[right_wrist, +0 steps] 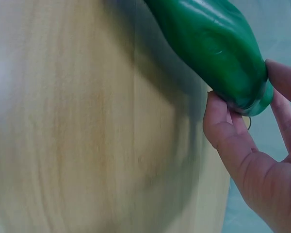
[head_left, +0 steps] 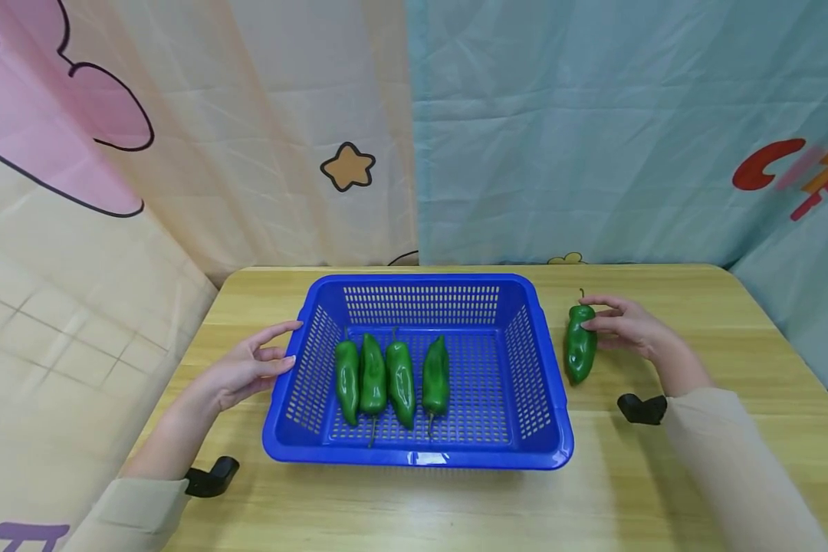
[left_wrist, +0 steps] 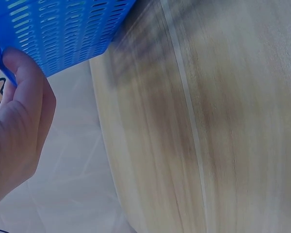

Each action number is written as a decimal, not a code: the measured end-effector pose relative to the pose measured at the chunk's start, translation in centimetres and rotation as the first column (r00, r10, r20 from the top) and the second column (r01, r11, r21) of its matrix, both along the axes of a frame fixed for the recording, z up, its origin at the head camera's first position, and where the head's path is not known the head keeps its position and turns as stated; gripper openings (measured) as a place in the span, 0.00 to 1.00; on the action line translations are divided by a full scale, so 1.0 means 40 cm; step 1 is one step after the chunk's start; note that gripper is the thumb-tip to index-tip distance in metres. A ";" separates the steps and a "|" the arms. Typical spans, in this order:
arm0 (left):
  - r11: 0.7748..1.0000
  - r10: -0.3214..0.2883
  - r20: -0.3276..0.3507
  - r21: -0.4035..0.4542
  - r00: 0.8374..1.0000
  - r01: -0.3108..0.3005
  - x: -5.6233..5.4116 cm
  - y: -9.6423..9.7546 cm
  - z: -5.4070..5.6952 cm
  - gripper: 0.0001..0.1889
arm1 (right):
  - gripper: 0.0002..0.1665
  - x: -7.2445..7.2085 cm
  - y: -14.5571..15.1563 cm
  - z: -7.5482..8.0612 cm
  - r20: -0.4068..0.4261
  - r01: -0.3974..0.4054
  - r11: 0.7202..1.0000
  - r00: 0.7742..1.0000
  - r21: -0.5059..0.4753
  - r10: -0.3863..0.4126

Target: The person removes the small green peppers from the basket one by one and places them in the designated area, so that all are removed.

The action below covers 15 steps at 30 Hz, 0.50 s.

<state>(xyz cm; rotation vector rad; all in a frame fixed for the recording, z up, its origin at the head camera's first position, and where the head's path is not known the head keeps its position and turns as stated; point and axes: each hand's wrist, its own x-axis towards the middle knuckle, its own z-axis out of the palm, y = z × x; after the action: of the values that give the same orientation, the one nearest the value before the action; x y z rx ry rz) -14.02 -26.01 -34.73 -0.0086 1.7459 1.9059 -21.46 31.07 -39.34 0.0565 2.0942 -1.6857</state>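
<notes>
A blue plastic basket [head_left: 414,458] stands on the table with several long green peppers [head_left: 400,383] lying side by side in its left and middle part. At its left rim is my left hand [head_left: 248,368]; in the left wrist view the fingers [left_wrist: 26,80] hold the rim edge. To the right of the basket, my right hand [head_left: 624,330] pinches another green pepper [head_left: 581,349] near its stem end. The right wrist view shows this pepper [right_wrist: 213,48] between thumb and fingertips, with a shadow on the wood beside it.
The light wooden table [head_left: 414,506] has its back edge against a printed curtain [head_left: 524,153]. Black straps or mounts show at both wrists, one by the left sleeve [head_left: 210,477] and one by the right sleeve [head_left: 642,409].
</notes>
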 end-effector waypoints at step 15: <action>1.000 0.001 -0.004 0.010 1.000 -0.001 0.001 0.000 -0.007 0.33 | 0.39 -0.058 -0.024 -0.017 -0.014 -0.015 0.999 1.000 0.042 0.016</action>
<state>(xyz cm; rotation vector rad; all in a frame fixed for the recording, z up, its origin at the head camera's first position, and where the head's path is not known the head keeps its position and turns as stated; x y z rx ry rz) -13.98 -26.01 -35.01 -0.0019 1.7386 1.9165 -23.80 30.10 -40.03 0.0409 2.1348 -1.6380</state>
